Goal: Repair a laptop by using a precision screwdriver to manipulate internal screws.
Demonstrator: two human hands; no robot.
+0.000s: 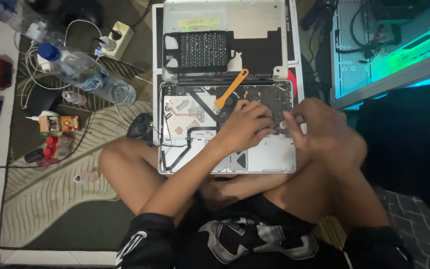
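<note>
An opened silver laptop [269,159] lies upside down on my crossed legs, its black circuit board [269,94] exposed. My left hand [245,127] rests on the board's middle with fingers curled, fingertips pressed down near a small part. My right hand [327,129] meets it from the right, pinching at the same spot; what it pinches is too small to tell. An orange pry tool [231,89] lies loose on the board just above my left hand. The removed bottom cover [255,20] lies beyond, with a black keyboard panel [197,50] on it.
A plastic water bottle [83,72] lies on the patterned rug [51,199] at left, near a power strip [115,37], white cables, a small glue box [58,123] and little bottles. A lit computer case [389,45] stands at the upper right.
</note>
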